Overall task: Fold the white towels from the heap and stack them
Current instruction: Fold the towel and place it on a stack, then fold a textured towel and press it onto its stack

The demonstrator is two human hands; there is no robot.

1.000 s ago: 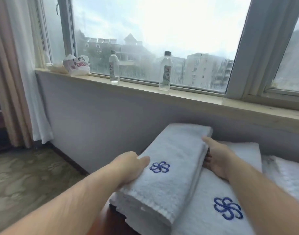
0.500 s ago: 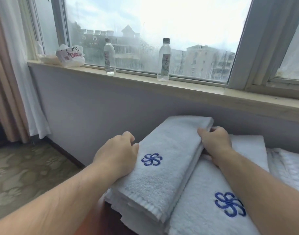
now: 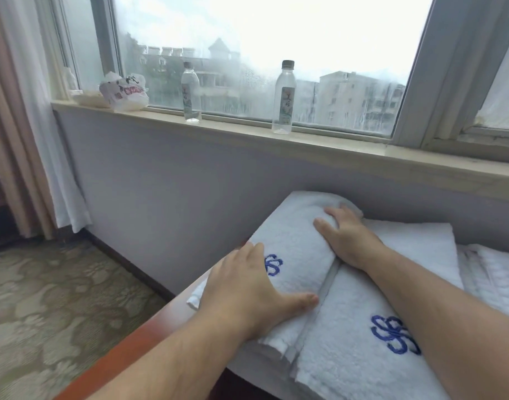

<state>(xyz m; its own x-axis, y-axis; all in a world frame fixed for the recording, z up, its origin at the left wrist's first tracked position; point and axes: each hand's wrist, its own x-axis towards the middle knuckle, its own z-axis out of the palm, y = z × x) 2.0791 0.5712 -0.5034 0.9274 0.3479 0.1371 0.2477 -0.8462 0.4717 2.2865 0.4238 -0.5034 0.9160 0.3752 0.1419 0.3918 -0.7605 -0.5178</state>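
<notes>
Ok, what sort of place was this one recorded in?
Likely a hotel room: white towels embroidered with a matching blue logo, two labelled water bottles on the windowsill, patterned carpet and curtains.

One head-worn view, set on the near side of the sill, looking forward and down at it across the towel. Close in: towel just below the sill in frame, lower right, forearms entering from the bottom edge. Wide-angle lens; sill runs tilted, high at left, dropping to the right, window above it.
</notes>
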